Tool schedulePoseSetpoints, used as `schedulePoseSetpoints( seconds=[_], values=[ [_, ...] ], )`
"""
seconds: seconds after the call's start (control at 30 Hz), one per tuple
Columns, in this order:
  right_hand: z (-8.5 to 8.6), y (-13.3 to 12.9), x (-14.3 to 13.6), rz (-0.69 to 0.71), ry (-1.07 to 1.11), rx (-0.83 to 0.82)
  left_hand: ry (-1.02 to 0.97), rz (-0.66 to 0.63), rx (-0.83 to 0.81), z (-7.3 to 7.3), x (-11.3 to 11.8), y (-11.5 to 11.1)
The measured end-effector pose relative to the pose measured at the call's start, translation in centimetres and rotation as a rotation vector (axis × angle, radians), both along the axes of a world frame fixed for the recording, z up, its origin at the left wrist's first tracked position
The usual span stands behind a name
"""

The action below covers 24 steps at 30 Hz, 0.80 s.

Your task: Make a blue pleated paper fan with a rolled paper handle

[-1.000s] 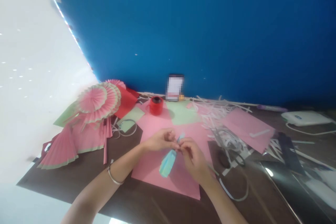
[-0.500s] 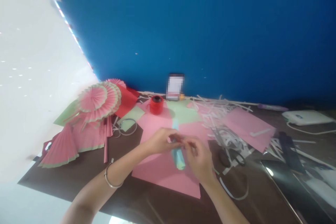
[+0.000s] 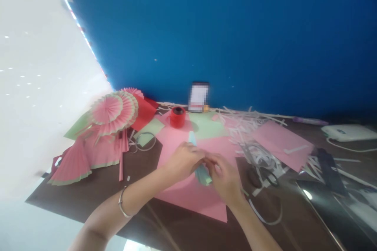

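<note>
A folded light blue and pale green paper is held between both hands over a large pink sheet. My left hand has its fingers closed round the paper's middle, and its thumb is hidden. On the other side my right hand pinches the paper's edge, its fingertips touching those of the left. One narrow blue end sticks up behind the left hand, while the wider pleated end hangs below. Behind them stands a red tape roll on the pink paper, beside a pale green sheet.
Pink pleated paper fans are piled at the left near a grey ring. To the right lie scissors, white paper strips, a pink sheet, a white device and a dark glossy panel.
My left hand has turned and closed further over the paper, hiding its thumb. The paper's lower end has tilted and shifted slightly right. The whole view has shifted a little.
</note>
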State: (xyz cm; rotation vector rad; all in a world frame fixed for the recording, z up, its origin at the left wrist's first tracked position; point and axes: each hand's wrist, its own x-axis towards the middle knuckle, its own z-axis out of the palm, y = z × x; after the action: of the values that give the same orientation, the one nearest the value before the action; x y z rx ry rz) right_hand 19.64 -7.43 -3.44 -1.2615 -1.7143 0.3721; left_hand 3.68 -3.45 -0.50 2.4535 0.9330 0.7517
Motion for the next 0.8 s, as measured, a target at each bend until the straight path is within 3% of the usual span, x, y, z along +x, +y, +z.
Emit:
schedulePoseSetpoints(
  seconds=[0.23, 0.47, 0.8],
  values=[
    [0.85, 0.04, -0.23, -0.004, 0.221, -0.148, -0.131, -0.043, -0.122, 0.44, 0.07, 0.81],
    [0.63, 0.28, -0.03, 0.019, 0.240, -0.230, -0.172, 0.016, -0.332, 0.76, -0.16, 0.93],
    [0.64, 0.45, 0.04, 0.020, -0.051, 0.122, -0.180, 0.020, -0.434, 0.38, -0.20, 0.95]
  ],
)
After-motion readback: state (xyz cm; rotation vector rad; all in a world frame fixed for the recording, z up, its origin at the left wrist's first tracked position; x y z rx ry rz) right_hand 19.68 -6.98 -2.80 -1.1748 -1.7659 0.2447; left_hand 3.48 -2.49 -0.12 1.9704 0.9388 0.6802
